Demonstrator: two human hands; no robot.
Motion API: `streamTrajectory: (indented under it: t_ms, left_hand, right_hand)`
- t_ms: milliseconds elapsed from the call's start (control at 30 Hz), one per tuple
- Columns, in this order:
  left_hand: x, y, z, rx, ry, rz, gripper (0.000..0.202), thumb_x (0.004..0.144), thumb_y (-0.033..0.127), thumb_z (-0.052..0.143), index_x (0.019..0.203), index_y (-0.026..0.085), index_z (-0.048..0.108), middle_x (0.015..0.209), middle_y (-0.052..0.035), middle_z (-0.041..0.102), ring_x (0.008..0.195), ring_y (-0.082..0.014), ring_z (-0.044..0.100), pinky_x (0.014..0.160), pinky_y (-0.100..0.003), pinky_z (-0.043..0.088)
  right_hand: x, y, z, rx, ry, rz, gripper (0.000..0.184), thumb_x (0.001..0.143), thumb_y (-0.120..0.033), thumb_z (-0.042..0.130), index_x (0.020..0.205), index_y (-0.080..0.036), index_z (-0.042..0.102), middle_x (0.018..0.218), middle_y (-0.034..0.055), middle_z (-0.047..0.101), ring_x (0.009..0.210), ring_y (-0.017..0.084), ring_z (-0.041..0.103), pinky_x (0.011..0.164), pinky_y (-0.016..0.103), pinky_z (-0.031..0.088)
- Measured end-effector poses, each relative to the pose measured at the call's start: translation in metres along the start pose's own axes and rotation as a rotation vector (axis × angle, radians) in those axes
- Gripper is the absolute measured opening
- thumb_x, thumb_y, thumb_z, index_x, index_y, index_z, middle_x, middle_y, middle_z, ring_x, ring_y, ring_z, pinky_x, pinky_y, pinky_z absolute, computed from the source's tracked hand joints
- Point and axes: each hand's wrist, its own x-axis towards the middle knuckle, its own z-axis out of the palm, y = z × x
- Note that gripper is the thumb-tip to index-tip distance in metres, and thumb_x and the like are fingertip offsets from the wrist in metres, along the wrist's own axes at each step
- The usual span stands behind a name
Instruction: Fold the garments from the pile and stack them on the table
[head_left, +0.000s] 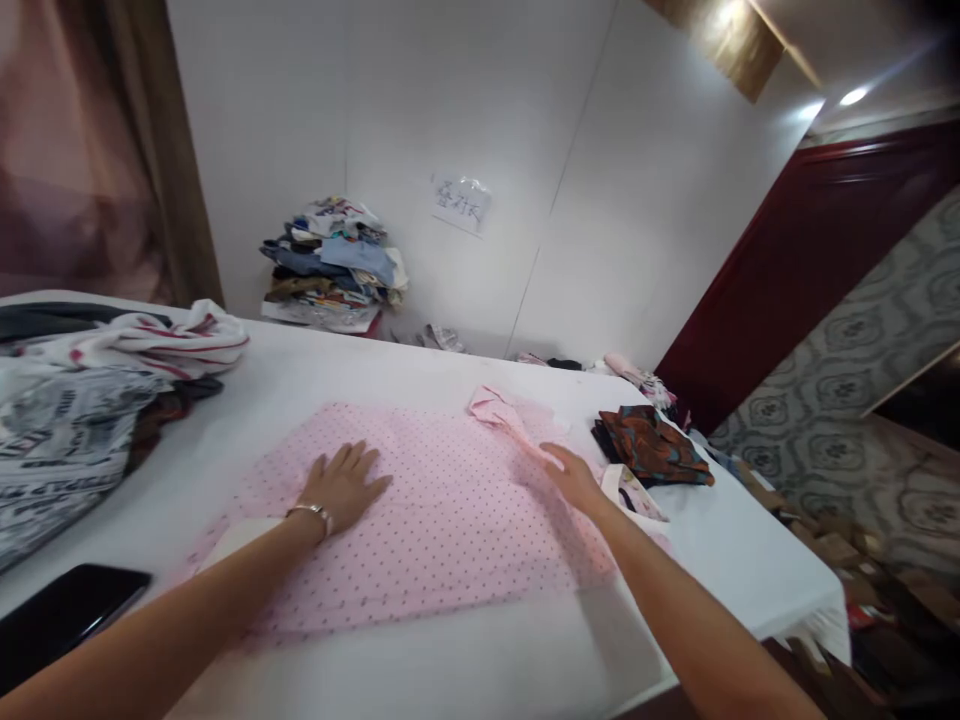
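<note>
A thin pink garment with small dark dots (pixel 442 520) lies spread across the white table in front of me; its exact kind does not show. My left hand (pixel 341 488), a bracelet at its wrist, rests flat on the garment's left part with the fingers spread. At the right side, my right hand (pixel 576 480) pinches the garment's edge between thumb and fingers. From there a folded, raised strip of the pink cloth runs up to the far edge. A light garment with a white collar-like band (pixel 630 493) lies just beyond my right wrist.
A white table (pixel 525 660) bears a pile of clothes (pixel 82 410) at left, a black phone (pixel 71 610) at the near left, and a folded brown patterned garment (pixel 656 445) at right. Stacked clothes (pixel 337 255) stand behind the table by the wall.
</note>
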Motion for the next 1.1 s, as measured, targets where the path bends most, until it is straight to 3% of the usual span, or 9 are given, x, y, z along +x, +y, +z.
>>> streamTrajectory:
  t_ms: [133, 267, 400, 533, 667, 833, 967, 1100]
  left_hand:
    - [0.0, -0.005, 0.004, -0.023, 0.027, 0.001, 0.075, 0.086, 0.059, 0.023, 0.145, 0.016, 0.035, 0.156, -0.0087, 0.018, 0.145, -0.0301, 0.012, 0.115, -0.056, 0.012]
    - [-0.001, -0.006, 0.006, -0.033, 0.03, -0.012, 0.075, 0.086, 0.06, 0.022, 0.145, 0.017, 0.036, 0.157, -0.0071, 0.018, 0.145, -0.0293, 0.011, 0.115, -0.056, 0.011]
    - [-0.003, -0.006, 0.008, -0.047, 0.063, -0.019, 0.074, 0.084, 0.062, 0.027, 0.143, 0.018, 0.039, 0.156, -0.0064, 0.022, 0.144, -0.0299, 0.013, 0.116, -0.055, 0.011]
    - [-0.006, -0.005, 0.008, -0.047, 0.062, -0.026, 0.074, 0.084, 0.062, 0.027, 0.143, 0.018, 0.039, 0.156, -0.0063, 0.023, 0.144, -0.0294, 0.014, 0.116, -0.054, 0.01]
    - [-0.005, -0.006, 0.01, -0.038, 0.076, -0.02, 0.073, 0.084, 0.06, 0.029, 0.142, 0.018, 0.041, 0.155, -0.0073, 0.024, 0.144, -0.0303, 0.015, 0.116, -0.055, 0.011]
    - [-0.001, -0.006, 0.009, -0.043, 0.074, -0.02, 0.074, 0.084, 0.061, 0.026, 0.141, 0.018, 0.042, 0.155, -0.0074, 0.025, 0.144, -0.0306, 0.015, 0.115, -0.056, 0.012]
    - [0.001, -0.004, 0.007, -0.049, 0.06, -0.013, 0.075, 0.084, 0.061, 0.024, 0.143, 0.017, 0.04, 0.156, -0.0077, 0.023, 0.144, -0.0303, 0.014, 0.115, -0.056, 0.012]
    - [0.001, -0.002, 0.006, -0.06, 0.061, -0.007, 0.075, 0.084, 0.06, 0.024, 0.143, 0.017, 0.04, 0.156, -0.0081, 0.022, 0.144, -0.0302, 0.014, 0.114, -0.056, 0.011]
  right_hand:
    - [0.101, -0.015, 0.005, -0.06, 0.089, 0.111, 0.028, 0.085, -0.029, 0.047, 0.097, -0.021, 0.071, 0.107, 0.0054, 0.071, 0.104, 0.022, 0.063, 0.094, 0.036, 0.046]
    - [0.171, -0.019, 0.036, -0.131, 0.051, 0.217, 0.024, 0.082, -0.025, 0.049, 0.088, -0.017, 0.071, 0.095, 0.0095, 0.072, 0.094, 0.024, 0.065, 0.083, 0.034, 0.048]
    - [0.195, -0.01, 0.073, -0.191, 0.005, 0.351, 0.018, 0.072, -0.027, 0.064, 0.08, -0.011, 0.067, 0.088, 0.0202, 0.069, 0.088, 0.031, 0.065, 0.075, 0.039, 0.048]
    - [0.201, -0.003, 0.081, -0.151, 0.04, 0.355, 0.011, 0.074, -0.026, 0.062, 0.069, -0.016, 0.062, 0.078, 0.015, 0.066, 0.083, 0.027, 0.064, 0.073, 0.035, 0.045]
    - [0.213, -0.005, 0.046, -0.052, 0.219, 0.282, 0.02, 0.082, -0.026, 0.044, 0.067, -0.019, 0.055, 0.068, 0.0036, 0.06, 0.069, 0.018, 0.056, 0.066, 0.028, 0.041]
    - [0.215, -0.013, -0.033, 0.029, 0.528, 0.186, 0.02, 0.085, -0.03, 0.035, 0.072, -0.02, 0.047, 0.067, -0.0023, 0.049, 0.069, 0.014, 0.044, 0.066, 0.025, 0.037]
    - [0.186, -0.026, -0.092, 0.079, 0.714, 0.092, 0.019, 0.086, -0.032, 0.035, 0.072, -0.021, 0.041, 0.067, -0.0051, 0.041, 0.068, 0.013, 0.04, 0.065, 0.024, 0.035]
    - [0.135, -0.041, -0.133, 0.102, 0.829, -0.049, 0.022, 0.085, -0.034, 0.039, 0.069, -0.02, 0.045, 0.063, -0.0057, 0.041, 0.065, 0.012, 0.039, 0.063, 0.024, 0.033]
